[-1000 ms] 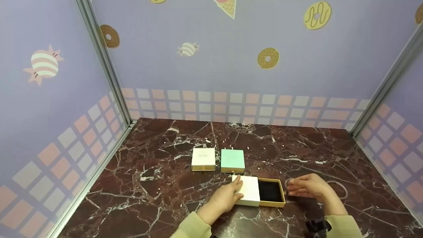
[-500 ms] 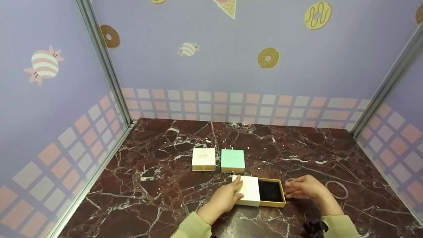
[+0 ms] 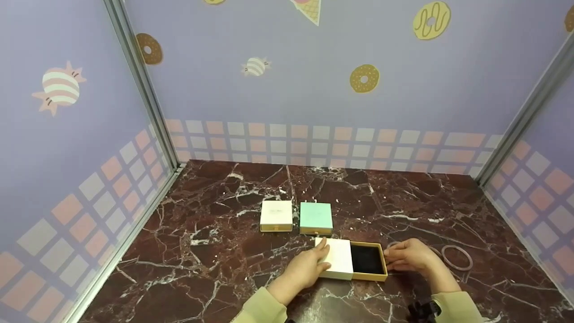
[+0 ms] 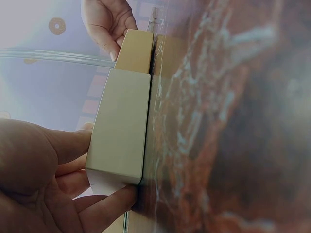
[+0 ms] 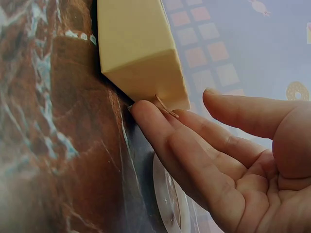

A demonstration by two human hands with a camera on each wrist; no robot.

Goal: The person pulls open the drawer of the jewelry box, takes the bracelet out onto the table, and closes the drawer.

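A white drawer-style gift box lies near the front of the table, its gold drawer (image 3: pixel 370 277) pulled partway out to the right, with a black lining (image 3: pixel 367 259) inside. My left hand (image 3: pixel 304 269) grips the white sleeve (image 4: pixel 119 121) of this box from its left end, fingers and thumb at its sides. At the drawer's far end, my right hand (image 3: pixel 415 256) touches the face with its fingertips, thumb held apart. A thin ribbon pull (image 5: pixel 166 107) sticks out from that face, beside the fingers. The drawer's inner left part is hidden under the sleeve.
Behind stand two closed drawer boxes, one white (image 3: pixel 276 214) and one mint green (image 3: pixel 316 217). A pale translucent ring (image 3: pixel 457 258) lies right of my right hand; another ring (image 3: pixel 393 244) is mostly hidden behind it. Patterned panels (image 3: pixel 287 89) enclose the marble table.
My right hand has shifted slightly left, bringing its fingertips up to the drawer's end. The left hand and box have stayed in place.
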